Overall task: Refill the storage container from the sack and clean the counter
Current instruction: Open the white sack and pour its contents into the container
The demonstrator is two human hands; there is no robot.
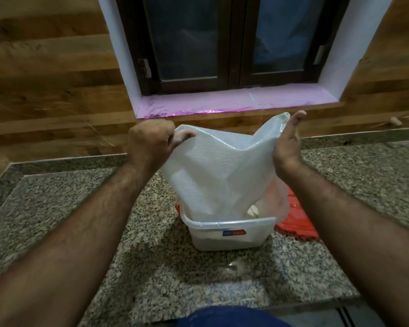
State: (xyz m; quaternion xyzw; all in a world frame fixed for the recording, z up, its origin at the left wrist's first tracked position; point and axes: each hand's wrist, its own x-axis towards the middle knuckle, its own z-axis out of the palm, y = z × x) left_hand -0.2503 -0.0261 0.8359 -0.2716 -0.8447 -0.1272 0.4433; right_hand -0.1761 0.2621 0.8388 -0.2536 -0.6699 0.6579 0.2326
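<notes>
Gripping the sack (222, 166) corners: left hand (151, 140) fisted, right hand (287, 142) pinching, fingers extended. Sack mouth hangs into storage container (229, 234) below both hands, on surface (80, 208)

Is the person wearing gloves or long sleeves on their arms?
No gloves, no sleeves in view. The left hand and right hand are bare, and both forearms are bare and hairy. No watch, ring or bracelet shows. There is white dust on the left fingertips.

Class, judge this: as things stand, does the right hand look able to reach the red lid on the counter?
Probably not yet. The right hand is up holding the sack over the container, and the red lid lies below the right forearm, partly behind the sack.
</notes>
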